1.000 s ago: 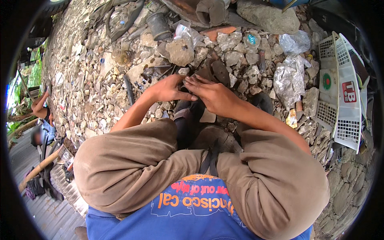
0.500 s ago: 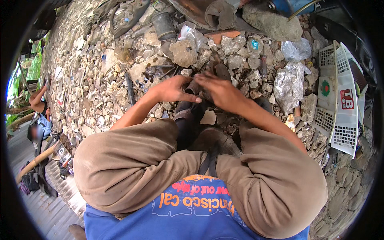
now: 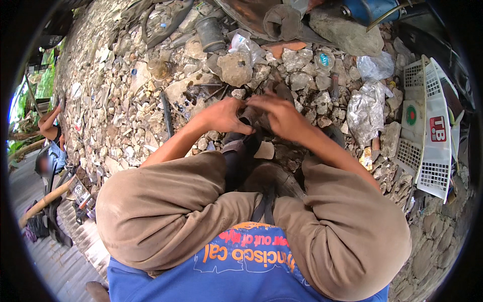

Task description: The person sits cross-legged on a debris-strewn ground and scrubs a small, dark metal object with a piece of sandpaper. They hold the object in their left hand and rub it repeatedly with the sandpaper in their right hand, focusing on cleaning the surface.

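Note:
Between my feet, low over the stony ground, both hands meet at a dark cylindrical piece (image 3: 246,121) with a rounded end. My left hand (image 3: 224,115) is closed round its left side, thumb stretched along the near end. From the right, my right hand (image 3: 279,115) bends its fingers over the far part, their tips close to the left fingers. The piece's far part is hidden under the fingers, and its exact kind does not show. Just below the hands is dark footwear (image 3: 236,158), with a pale flat stone (image 3: 264,150) beside it.
Broken stones (image 3: 121,100) cover the ground. At right lie a white plastic crate (image 3: 435,166) and crumpled silvery plastic (image 3: 365,110). Farther off are a dark can (image 3: 210,34), a large rock (image 3: 347,31) and a blue canister (image 3: 370,9). Another person (image 3: 53,146) sits far left.
My right hand, blurred before, has settled slightly nearer to me over the dark piece. My left hand stays at the piece's side; the view has shifted slightly.

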`<state>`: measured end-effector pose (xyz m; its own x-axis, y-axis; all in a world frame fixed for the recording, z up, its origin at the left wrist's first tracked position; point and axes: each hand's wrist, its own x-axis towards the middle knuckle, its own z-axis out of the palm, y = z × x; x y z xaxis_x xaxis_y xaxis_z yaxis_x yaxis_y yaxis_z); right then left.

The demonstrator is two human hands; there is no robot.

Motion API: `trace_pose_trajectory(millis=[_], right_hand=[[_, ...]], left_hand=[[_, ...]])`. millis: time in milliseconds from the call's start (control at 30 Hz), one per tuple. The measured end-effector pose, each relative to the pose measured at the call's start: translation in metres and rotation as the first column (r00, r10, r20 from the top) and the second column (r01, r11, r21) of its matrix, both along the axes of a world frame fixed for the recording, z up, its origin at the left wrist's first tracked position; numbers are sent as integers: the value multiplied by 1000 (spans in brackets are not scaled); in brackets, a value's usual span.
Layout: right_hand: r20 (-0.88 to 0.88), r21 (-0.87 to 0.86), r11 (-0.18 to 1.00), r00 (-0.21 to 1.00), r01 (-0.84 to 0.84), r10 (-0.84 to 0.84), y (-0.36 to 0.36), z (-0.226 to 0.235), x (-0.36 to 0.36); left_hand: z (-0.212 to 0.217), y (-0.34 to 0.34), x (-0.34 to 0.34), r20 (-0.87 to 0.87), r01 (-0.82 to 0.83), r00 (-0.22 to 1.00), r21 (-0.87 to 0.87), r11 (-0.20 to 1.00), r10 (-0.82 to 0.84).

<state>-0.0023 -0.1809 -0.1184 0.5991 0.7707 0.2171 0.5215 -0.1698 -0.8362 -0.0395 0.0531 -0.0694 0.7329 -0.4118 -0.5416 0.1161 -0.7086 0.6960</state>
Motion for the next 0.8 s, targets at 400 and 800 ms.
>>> trace_pose_trajectory(millis=[400,800], right_hand=[[146,-91,996,989,-9,22,-10,-4,-7],[258,-211,972,952,-108,162,-13,6,-34]], left_hand=[[6,2,0,18,-71,997,36,997,70],[-5,7,-1,66,-54,996,22,998,53]])
